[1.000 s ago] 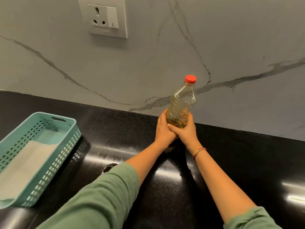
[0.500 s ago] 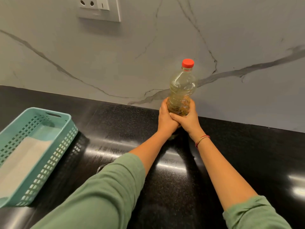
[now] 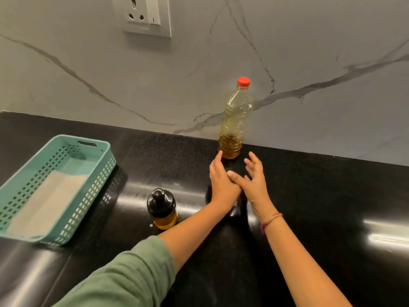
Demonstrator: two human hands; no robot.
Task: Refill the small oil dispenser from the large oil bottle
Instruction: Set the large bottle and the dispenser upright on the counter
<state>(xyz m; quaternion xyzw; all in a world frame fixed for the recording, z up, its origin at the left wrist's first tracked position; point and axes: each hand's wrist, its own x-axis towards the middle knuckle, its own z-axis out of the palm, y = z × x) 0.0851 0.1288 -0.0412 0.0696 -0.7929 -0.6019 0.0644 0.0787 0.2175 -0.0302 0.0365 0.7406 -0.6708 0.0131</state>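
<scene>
The large oil bottle [image 3: 235, 120] stands upright at the back of the black counter against the marble wall, red cap on, amber oil in its lowest part. My left hand [image 3: 221, 182] and right hand [image 3: 253, 180] hover just in front of its base, fingers apart, holding nothing, the right thumb resting against the left hand. The small oil dispenser [image 3: 162, 209], a squat jar with a black knobbed lid and amber oil inside, stands on the counter to the left of my left forearm.
A teal perforated plastic basket [image 3: 93, 191] with a pale folded cloth inside sits at the left of the counter [image 3: 321, 207]. A wall socket [image 3: 147, 15] is above on the marble backsplash.
Both hands have let go of the large bottle and drawn back toward me. The bottle stays standing by the wall. The small dispenser has come into view.
</scene>
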